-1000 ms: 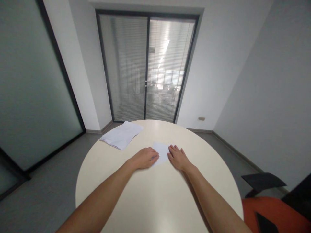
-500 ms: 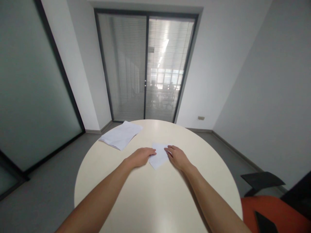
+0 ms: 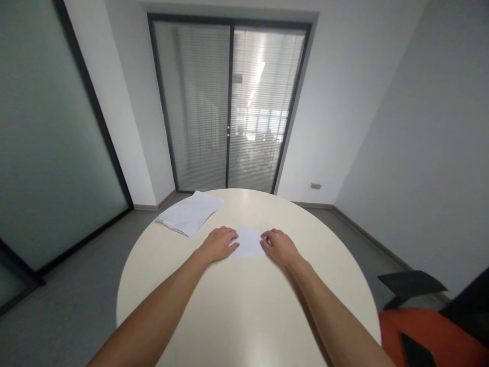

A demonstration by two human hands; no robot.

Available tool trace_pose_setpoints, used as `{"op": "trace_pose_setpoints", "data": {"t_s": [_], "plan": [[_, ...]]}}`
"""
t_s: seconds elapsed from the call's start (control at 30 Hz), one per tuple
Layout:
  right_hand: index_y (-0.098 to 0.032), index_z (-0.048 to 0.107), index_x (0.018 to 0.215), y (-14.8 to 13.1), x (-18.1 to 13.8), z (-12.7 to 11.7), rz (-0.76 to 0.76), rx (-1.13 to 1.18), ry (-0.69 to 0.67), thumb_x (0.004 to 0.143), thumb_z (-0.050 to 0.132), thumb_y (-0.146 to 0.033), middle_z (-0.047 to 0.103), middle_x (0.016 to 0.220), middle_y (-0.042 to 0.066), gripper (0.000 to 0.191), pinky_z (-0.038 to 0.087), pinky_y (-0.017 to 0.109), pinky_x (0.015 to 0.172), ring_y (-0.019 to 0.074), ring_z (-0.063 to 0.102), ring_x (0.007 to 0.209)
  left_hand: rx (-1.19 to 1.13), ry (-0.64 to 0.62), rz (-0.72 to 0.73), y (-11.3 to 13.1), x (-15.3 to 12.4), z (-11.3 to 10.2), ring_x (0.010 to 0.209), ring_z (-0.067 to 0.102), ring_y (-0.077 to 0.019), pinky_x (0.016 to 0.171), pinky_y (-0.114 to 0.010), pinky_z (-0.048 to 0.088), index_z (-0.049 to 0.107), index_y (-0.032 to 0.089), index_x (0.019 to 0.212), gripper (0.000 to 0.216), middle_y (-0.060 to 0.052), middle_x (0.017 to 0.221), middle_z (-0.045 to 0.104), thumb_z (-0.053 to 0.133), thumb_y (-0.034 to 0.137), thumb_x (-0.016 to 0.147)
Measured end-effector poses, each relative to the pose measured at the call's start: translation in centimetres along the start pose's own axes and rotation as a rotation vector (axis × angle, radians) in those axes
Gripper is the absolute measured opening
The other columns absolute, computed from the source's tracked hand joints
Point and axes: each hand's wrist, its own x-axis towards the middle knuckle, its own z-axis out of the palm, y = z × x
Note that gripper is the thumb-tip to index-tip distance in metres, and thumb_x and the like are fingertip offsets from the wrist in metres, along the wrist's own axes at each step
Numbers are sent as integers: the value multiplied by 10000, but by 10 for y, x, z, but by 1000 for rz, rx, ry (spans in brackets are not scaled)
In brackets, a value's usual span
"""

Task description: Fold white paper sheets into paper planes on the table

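White sheets (image 3: pixel 190 214) lie at the far left edge of the round table (image 3: pixel 229 316). Behind it stand dark-framed glass panels (image 3: pixel 198 112) with blinds. At the right is an orange-seated chair (image 3: pixel 420 329). Low on the wall (image 3: pixel 344 92) there is a small plate (image 3: pixel 316 186), perhaps a socket.

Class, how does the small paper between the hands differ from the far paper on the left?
The small paper covers less of the table than the far paper. The small paper lies between the left hand and right hand; the far paper lies apart, near the edge. Both look white.
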Motion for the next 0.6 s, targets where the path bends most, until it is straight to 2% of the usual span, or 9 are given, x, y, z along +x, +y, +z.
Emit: {"op": "trace_pose_setpoints", "data": {"t_s": [0.2,0.37,0.6], "plan": [[-194,731,1111,1,-1,0,13,12,-31,914,551,-354,705,971,85,312,420,293,835,210,609,922,74,2,-233,1,-1,-3,1051,602,-278,888,-384,482,663,202,1043,330,-108,1091,667,593,476,875],[-194,726,1125,4,-3,2,0,15,-34,922,540,-358,705,978,84,321,423,296,849,216,611,942,57,-64,-414,0,-1,-7,1044,607,-283,837,-363,498,648,184,969,315,-118,1088,659,610,473,849],[-203,721,1138,2,-1,1,12,13,-50,927,537,-360,707,1001,88,321,437,302,861,223,618,959,-19,-99,-464,-8,1,-9,1097,588,-301,887,-373,483,662,167,937,286,-150,1146,641,647,432,830]]}}
